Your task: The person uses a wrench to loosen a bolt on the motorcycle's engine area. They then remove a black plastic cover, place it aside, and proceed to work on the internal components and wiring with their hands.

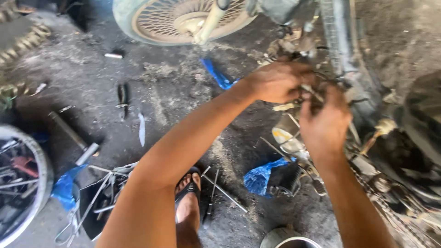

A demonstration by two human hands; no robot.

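Note:
My left hand (278, 81) and my right hand (324, 123) meet at a motorcycle's underside (342, 50), beside a dark tyre. Both hands close on small metal parts and thin rods (310, 92) near the frame; the picture is blurred, so I cannot make out exactly what each one grips. My left forearm crosses the middle of the view. My foot in a black sandal (188, 195) rests on the ground below it.
A spoked wheel (183, 18) stands at the top. Pliers (122, 98), a hammer (73, 138), a screwdriver (210, 204), blue plastic scraps (259, 177), another wheel (18, 183) at left and a metal pot (287, 239) lie on the dirty concrete floor.

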